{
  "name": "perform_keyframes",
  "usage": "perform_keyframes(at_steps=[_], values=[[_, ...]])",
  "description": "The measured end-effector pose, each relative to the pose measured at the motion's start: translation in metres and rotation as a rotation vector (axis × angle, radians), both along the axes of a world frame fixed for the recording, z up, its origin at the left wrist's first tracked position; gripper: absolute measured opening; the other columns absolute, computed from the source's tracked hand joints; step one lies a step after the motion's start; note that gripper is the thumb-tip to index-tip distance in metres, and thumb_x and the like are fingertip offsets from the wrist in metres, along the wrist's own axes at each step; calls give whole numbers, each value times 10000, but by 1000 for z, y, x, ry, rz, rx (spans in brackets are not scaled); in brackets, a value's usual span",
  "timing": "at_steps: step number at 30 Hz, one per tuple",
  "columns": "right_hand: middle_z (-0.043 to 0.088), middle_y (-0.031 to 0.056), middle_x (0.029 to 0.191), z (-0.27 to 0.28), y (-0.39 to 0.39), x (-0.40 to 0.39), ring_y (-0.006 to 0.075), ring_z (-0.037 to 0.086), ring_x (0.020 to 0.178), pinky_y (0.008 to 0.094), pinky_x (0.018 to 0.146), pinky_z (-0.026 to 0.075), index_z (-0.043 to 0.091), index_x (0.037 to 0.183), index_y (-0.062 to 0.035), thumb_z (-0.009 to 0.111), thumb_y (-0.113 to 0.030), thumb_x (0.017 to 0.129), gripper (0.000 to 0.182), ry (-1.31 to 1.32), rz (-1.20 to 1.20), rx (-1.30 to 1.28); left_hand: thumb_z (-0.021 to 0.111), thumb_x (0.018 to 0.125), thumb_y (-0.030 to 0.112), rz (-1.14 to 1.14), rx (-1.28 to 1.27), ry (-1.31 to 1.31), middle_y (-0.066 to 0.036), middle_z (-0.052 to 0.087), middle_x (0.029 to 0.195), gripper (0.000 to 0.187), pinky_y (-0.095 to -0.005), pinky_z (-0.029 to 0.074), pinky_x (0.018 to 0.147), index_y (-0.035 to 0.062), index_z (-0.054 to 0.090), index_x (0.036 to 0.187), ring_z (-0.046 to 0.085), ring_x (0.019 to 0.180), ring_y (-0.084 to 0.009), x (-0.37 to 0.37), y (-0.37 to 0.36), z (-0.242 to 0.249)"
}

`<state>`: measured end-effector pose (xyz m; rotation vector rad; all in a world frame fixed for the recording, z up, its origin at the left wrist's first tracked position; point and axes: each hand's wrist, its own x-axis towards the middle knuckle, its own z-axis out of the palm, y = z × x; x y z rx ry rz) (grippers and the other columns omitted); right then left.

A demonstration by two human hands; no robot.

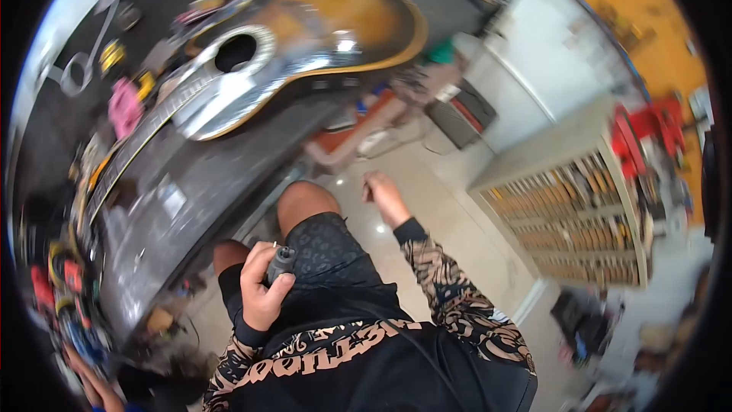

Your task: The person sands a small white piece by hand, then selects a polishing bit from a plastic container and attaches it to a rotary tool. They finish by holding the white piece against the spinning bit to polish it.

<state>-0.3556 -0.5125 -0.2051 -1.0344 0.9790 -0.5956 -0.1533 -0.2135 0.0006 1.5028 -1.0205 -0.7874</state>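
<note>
My left hand [261, 288] is closed around a dark grey rotary tool [282, 262], held above my lap with its chuck-like end pointing up. My right hand [381, 192] is out over the floor beside my knee, its fingers curled together. Whether anything small sits inside them is hidden. In front of me a sunburst acoustic guitar [320, 23] lies face up on the dark workbench [221, 164], its neck pointing toward the near left. Both hands are apart from the guitar.
Power tools [69, 275] crowd the bench's left end, near another person's arm [95, 385]. A pink cloth [126, 109] and a tape roll [76, 74] lie behind the guitar neck. At right stand a rack of wooden-handled tools [564, 214] and a red vise [648, 133].
</note>
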Motion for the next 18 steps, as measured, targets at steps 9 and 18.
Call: perform_keyframes(at_steps=[9,18], values=[[690,40,923,94,28,-286,166,638,710,321,655,500,663,1178,-56,625,-295,1247,251,74,-816,-216,829,1075,517,-541,-129,-132,-94,623,1195,624,-317,582,776,-67,762,1285,744,840,-167,-63,-124,-1],[683,100,1274,127,-140,-471,209,682,1033,427,911,581,585,1495,-24,647,-72,1129,375,-323,-1321,-299,854,1020,498,-734,-129,-29,-119,667,1152,619,-362,561,881,-68,764,1253,715,956,-228,-139,-214,20]])
